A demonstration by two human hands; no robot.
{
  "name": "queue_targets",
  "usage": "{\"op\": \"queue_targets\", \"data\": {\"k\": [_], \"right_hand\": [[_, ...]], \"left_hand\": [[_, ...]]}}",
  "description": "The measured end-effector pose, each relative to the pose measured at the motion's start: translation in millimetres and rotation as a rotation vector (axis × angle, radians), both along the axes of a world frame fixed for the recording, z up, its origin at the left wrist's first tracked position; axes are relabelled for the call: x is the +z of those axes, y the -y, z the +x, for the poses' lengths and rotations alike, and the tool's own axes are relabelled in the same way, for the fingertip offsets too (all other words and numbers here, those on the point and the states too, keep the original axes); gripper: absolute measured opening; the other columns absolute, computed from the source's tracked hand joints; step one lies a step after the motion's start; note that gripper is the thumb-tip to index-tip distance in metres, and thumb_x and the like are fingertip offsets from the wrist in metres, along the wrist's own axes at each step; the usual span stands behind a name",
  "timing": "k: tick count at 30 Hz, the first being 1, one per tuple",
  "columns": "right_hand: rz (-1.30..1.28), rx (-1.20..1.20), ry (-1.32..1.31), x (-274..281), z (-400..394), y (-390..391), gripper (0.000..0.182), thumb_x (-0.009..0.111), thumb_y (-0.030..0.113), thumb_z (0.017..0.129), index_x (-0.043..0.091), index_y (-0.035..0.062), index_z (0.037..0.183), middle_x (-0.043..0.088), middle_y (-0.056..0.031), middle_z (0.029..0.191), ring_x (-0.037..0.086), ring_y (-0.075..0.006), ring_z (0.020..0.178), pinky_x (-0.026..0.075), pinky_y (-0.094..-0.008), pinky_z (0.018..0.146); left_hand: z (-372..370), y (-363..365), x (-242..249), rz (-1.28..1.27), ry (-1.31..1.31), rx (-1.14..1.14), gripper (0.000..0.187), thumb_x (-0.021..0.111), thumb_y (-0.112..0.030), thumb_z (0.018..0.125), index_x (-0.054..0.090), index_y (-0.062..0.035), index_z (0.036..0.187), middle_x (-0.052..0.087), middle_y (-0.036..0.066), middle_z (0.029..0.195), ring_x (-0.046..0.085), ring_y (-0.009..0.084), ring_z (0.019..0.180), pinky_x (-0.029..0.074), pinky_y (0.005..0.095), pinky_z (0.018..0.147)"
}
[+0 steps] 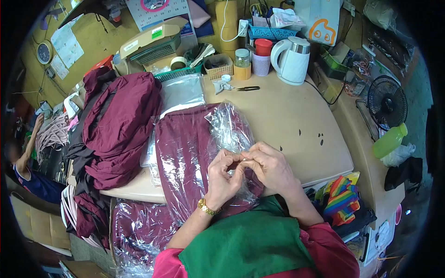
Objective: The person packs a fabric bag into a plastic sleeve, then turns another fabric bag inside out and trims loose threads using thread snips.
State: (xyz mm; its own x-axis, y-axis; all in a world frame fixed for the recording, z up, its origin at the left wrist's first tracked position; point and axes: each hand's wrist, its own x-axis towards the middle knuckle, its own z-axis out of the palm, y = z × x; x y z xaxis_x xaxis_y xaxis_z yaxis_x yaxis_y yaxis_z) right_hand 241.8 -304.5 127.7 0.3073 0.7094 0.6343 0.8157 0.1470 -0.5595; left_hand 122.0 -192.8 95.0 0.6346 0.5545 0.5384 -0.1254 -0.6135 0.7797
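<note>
Both of my hands are close together over the front edge of the table, fingertips meeting. My left hand (224, 176), with a gold watch (207, 207) at the wrist, is closed in a pinch. My right hand (272, 167) is pinched too, against the left fingertips. Something small and pale seems to be between them, too hidden to name. Beneath the hands lies a maroon garment (181, 148) in a clear plastic bag (230, 128), its lower end hanging over the table edge towards my green apron (245, 241).
Maroon garments (123, 125) are heaped on the left. Flat clear bags (183, 92) lie behind the bagged garment. Thread snips (248, 88), a white kettle (293, 60) and baskets (273, 31) stand at the back. A black fan (387, 102) is right. Another person's arm (30, 143) shows far left.
</note>
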Motion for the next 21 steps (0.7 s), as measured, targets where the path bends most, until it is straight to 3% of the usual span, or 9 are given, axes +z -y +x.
{"op": "queue_targets", "data": {"k": [6,8,12,14,15,17,21], "right_hand": [[-0.041,0.013,-0.003,3.0,2.5,4.2,0.008,0.065,-0.003,0.083,0.066,-0.0034,0.09,0.06,-0.0138,0.088,0.064,-0.0316,0.078,0.053,-0.0388,0.069],[0.013,-0.083,0.212,2.8,1.7,2.1,0.008,0.069,-0.006,0.078,0.066,-0.0039,0.086,0.061,-0.0128,0.083,0.065,-0.0274,0.075,0.054,-0.0364,0.068],[-0.031,-0.074,0.146,2.9,3.1,4.8,0.004,0.067,-0.004,0.082,0.064,-0.0042,0.082,0.06,-0.011,0.081,0.065,-0.0239,0.075,0.053,-0.0356,0.066],[-0.198,0.271,-0.366,-3.9,13.0,7.6,0.012,0.065,0.008,0.09,0.062,-0.0012,0.083,0.061,-0.0074,0.081,0.059,-0.0197,0.07,0.046,-0.0317,0.062],[-0.198,0.268,-0.37,-13.6,19.5,4.7,0.012,0.065,0.008,0.09,0.062,-0.0012,0.083,0.061,-0.0074,0.081,0.059,-0.0197,0.07,0.046,-0.0317,0.062],[-0.163,0.625,-1.178,-31.5,31.9,-2.6,0.016,0.064,0.015,0.095,0.063,0.0022,0.086,0.06,0.0003,0.077,0.053,-0.009,0.067,0.041,-0.0235,0.06],[-0.113,0.563,-1.238,-32.5,28.9,-3.6,0.017,0.063,0.02,0.097,0.064,0.0037,0.091,0.059,0.004,0.076,0.048,-0.0038,0.067,0.037,-0.0186,0.06]], "left_hand": [[1.2,9.2,8.5,0.002,0.019,-0.085,0.022,0.068,0.007,0.079,0.062,0.005,0.1,0.061,0.009,0.087,0.068,0.0157,0.08,0.057,0.0261,0.073],[3.5,11.5,9.7,-0.16,0.095,-0.049,0.028,0.07,0.006,0.077,0.056,0.0038,0.101,0.063,0.013,0.09,0.069,0.0214,0.078,0.057,0.0288,0.072],[0.6,1.0,1.3,-0.01,0.023,-0.045,0.033,0.071,0.005,0.077,0.05,0.0027,0.102,0.064,0.013,0.092,0.07,0.0218,0.079,0.058,0.0305,0.074],[2.4,-5.9,-4.7,0.063,0.068,-0.056,0.031,0.071,0.004,0.077,0.052,0.0025,0.102,0.064,0.014,0.093,0.07,0.0222,0.081,0.058,0.0319,0.074],[3.0,-8.0,-3.2,0.062,0.065,-0.059,0.031,0.071,0.004,0.077,0.052,0.0025,0.102,0.064,0.014,0.093,0.07,0.0222,0.081,0.058,0.0319,0.074],[6.1,-11.1,4.7,0.009,0.157,-0.195,0.033,0.072,0.002,0.077,0.058,0.0023,0.107,0.063,0.013,0.093,0.069,0.0221,0.082,0.057,0.0312,0.072],[-3.9,-4.9,30.8,0.202,0.055,-0.13,0.039,0.08,-0.003,0.075,0.068,-0.0016,0.112,0.064,0.011,0.095,0.066,0.0189,0.081,0.055,0.0287,0.068]]}}
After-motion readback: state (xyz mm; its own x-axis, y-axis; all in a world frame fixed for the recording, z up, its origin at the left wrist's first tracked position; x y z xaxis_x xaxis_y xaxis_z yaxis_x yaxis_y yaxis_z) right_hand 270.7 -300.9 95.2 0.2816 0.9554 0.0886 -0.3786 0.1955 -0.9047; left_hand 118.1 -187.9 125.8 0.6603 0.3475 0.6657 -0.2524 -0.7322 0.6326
